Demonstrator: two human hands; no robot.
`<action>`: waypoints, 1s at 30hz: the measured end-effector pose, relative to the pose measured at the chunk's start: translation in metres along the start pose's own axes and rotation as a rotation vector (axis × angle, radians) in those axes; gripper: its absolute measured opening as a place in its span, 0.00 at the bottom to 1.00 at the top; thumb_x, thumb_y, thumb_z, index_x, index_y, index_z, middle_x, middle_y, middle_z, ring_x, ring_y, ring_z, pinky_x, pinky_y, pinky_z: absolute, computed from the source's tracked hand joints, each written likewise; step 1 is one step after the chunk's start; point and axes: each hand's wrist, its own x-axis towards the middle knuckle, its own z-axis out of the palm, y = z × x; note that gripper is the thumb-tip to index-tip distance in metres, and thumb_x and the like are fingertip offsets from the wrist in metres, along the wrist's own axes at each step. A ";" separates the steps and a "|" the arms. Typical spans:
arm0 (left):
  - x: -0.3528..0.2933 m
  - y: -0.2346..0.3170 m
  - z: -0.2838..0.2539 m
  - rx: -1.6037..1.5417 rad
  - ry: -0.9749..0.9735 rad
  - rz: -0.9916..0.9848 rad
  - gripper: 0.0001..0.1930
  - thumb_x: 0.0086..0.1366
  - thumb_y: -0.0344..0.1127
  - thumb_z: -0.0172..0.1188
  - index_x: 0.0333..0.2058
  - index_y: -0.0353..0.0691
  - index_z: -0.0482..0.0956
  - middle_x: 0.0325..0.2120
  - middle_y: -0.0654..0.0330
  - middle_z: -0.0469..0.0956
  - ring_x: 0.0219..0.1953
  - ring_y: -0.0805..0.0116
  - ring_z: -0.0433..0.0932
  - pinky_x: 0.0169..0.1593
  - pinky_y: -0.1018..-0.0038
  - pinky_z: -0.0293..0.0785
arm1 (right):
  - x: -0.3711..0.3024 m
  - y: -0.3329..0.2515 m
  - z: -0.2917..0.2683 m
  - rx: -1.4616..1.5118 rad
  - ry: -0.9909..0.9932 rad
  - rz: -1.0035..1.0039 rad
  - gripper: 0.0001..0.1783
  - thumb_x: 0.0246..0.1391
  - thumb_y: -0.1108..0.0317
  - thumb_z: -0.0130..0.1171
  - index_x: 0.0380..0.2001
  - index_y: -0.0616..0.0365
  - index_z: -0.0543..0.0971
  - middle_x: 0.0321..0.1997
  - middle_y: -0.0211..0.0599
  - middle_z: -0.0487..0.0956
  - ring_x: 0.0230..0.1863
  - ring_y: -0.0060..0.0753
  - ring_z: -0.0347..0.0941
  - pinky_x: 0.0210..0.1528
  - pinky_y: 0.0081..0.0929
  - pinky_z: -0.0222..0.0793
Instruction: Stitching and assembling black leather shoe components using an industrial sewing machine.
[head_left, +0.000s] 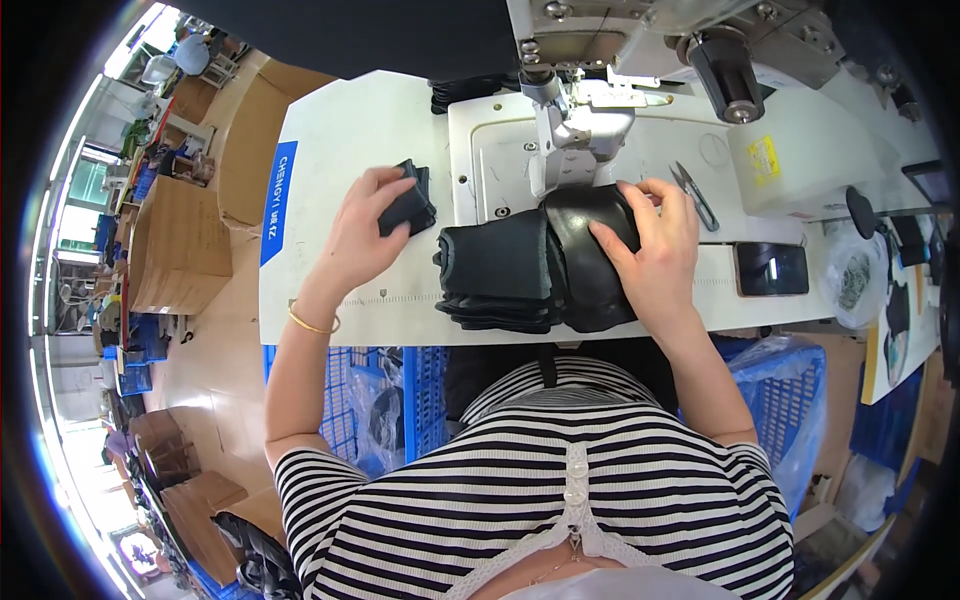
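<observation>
On the left part of the white sewing table (330,120), my left hand (362,232) has its thumb and curled fingers around a small stack of dark pieces (412,200). My right hand (658,245) grips a smooth, curved black leather-like piece (580,245) by its right side, thumb on top. Part of that piece is hidden under the fingers. To its left, against it, lies a pile of folded dark fabric pieces (495,260). Just beyond the black piece stands the sewing machine's post and needle area (580,140).
Small scissors or thread snips (695,195) and a black phone (771,269) lie right of my right hand. A plastic bag (857,280) hangs at the table's right end. Blue crates (785,390) stand below, cardboard boxes (180,245) on the floor at left.
</observation>
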 end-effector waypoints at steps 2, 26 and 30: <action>0.017 0.039 0.000 -0.116 0.078 0.050 0.16 0.52 0.20 0.60 0.43 0.34 0.79 0.44 0.54 0.76 0.48 0.58 0.76 0.50 0.70 0.72 | 0.000 0.001 0.003 0.009 0.005 -0.062 0.28 0.42 0.62 0.71 0.47 0.63 0.76 0.43 0.38 0.72 0.45 0.41 0.68 0.48 0.38 0.62; 0.042 0.146 -0.015 -0.771 0.059 0.124 0.10 0.52 0.14 0.64 0.33 0.32 0.81 0.34 0.57 0.78 0.36 0.73 0.75 0.42 0.81 0.70 | 0.018 -0.039 -0.034 1.090 -0.062 0.265 0.08 0.54 0.77 0.61 0.39 0.61 0.80 0.35 0.32 0.80 0.34 0.19 0.76 0.39 0.17 0.71; 0.047 0.147 -0.008 -0.801 0.103 0.091 0.07 0.54 0.16 0.64 0.29 0.33 0.79 0.34 0.58 0.78 0.38 0.73 0.74 0.44 0.79 0.70 | 0.017 -0.045 -0.034 1.250 -0.051 0.284 0.09 0.56 0.76 0.60 0.41 0.63 0.79 0.34 0.31 0.80 0.35 0.18 0.76 0.38 0.16 0.71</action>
